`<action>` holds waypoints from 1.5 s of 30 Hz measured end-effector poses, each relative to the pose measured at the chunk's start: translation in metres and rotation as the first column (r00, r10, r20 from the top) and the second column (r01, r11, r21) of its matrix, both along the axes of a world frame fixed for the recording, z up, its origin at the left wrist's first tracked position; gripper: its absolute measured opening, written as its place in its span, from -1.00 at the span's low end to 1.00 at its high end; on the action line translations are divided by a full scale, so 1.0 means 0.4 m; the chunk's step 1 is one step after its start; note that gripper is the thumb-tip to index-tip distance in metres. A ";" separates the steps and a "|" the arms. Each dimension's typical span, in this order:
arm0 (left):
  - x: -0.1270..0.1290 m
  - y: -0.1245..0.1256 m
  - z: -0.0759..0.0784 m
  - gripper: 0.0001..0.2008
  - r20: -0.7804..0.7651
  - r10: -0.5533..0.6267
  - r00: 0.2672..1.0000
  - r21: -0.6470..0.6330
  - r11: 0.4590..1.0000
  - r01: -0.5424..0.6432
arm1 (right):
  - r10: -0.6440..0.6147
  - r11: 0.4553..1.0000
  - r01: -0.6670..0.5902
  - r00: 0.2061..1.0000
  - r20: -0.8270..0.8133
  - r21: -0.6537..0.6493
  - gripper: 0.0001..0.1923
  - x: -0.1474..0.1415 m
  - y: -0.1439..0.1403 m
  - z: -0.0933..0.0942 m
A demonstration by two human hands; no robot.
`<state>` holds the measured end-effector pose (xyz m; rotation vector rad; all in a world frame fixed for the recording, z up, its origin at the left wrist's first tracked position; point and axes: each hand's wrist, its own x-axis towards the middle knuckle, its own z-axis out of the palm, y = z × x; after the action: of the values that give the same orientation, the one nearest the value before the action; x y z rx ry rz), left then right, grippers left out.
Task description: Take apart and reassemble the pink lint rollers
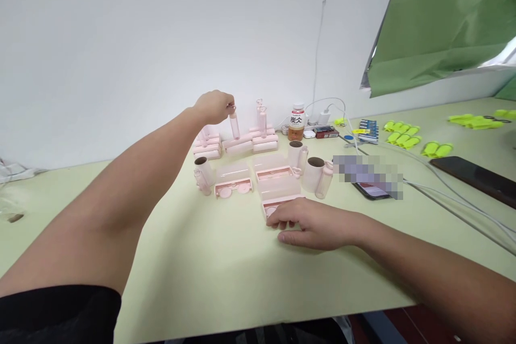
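Reached out to the back of the table, my left hand point(217, 106) is closed in a pinch on the top of a slim, clear pink bottle point(235, 126), which is upright over a closed pink case point(238, 144). My right hand point(312, 223) lies palm down at the front, thumb apart from the loosely bent fingers. Its fingertips are over the near edge of an open pink glasses case point(265, 210); whether they touch it I cannot tell. To the left, another open case point(234, 189) shows round pink glasses point(243, 187). A third open case point(276, 174) lies behind.
Pale cylinders point(312, 174) with dark tops stand beside small pink bottles point(323, 181). More closed cases point(265, 143) line the wall. Right of them are a drink bottle point(296, 123), a phone point(374, 189), white cables point(439, 196), batteries point(368, 130) and neon-yellow pieces point(403, 134).
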<state>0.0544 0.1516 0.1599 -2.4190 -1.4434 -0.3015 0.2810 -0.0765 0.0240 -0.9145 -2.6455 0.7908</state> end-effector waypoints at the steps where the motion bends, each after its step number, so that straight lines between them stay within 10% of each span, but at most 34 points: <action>1: 0.001 0.001 0.004 -0.79 0.019 0.018 1.000 0.006 1.000 -0.018 | 0.000 1.000 0.000 1.000 0.000 -0.001 -0.75 -0.001 0.000 0.001; 18: 0.169 0.110 0.021 -0.64 0.565 0.252 0.785 -0.133 0.967 -0.215 | 0.009 1.000 -0.010 1.000 -0.024 -0.028 -0.66 -0.008 -0.007 0.006; 30: 0.244 0.199 -0.001 -0.76 0.564 0.279 0.777 -0.193 0.960 -0.205 | 0.048 0.999 -0.048 0.998 0.028 -0.007 -0.57 -0.015 -0.008 0.006; 45: 0.167 0.200 -0.025 -0.44 0.645 0.178 0.744 -0.232 0.972 -0.031 | 0.054 0.998 -0.052 0.997 0.060 -0.029 -0.56 -0.020 -0.013 0.010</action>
<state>0.1213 0.2314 0.1497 -2.4923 -1.9712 -1.1391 0.2729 -0.0816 0.0281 -0.8925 -2.7281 0.8264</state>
